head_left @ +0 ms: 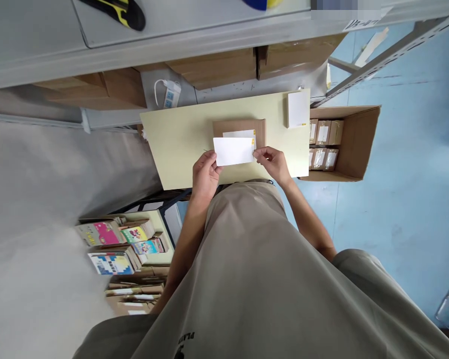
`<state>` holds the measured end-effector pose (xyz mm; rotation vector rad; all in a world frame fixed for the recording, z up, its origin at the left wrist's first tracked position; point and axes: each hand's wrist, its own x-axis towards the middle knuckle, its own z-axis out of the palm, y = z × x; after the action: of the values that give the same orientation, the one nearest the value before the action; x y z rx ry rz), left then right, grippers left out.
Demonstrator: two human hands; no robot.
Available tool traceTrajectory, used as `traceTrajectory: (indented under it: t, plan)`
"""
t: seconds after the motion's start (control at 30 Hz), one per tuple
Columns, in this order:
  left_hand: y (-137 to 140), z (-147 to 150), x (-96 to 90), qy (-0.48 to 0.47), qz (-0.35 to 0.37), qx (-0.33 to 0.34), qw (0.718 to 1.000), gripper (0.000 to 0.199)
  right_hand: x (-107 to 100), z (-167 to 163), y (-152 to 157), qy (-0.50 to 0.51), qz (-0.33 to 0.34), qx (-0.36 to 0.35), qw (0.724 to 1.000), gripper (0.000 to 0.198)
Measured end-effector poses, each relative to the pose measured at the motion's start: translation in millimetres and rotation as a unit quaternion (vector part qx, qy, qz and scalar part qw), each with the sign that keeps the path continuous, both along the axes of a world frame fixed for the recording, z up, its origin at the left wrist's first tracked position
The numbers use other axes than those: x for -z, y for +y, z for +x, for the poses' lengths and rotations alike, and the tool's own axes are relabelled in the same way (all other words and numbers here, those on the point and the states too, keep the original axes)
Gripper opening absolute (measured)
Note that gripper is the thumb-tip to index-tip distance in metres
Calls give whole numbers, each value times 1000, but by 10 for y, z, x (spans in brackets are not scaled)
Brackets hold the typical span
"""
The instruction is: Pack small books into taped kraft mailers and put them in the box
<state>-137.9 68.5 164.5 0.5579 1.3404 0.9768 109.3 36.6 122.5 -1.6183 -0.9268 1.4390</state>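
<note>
Head camera: we hold a white label in both hands over a pale yellow table.

Our left hand pinches the label's left end between thumb and fingers, and our right hand pinches its right end, near a small yellow mark. The label is in front of a flat brown cardboard box, which has another white label on top; we cannot tell whether the held label touches the box. Near the table's far right corner we see a white stack of paper. Just beyond the right edge, an open carton contains small brown boxes. Behind the table lies a white power strip.
</note>
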Motion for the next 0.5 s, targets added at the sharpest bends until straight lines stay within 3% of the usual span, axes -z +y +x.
traceTrajectory:
  t: [0.33, 0.5]
  plan:
    - [-35, -69, 1, 3, 10, 9, 1000, 38, 38, -62, 37, 43, -4, 2, 999, 49]
    - [-31, -160, 289, 58, 10, 16, 998, 44, 66, -135, 35, 13, 3, 5, 1000, 39]
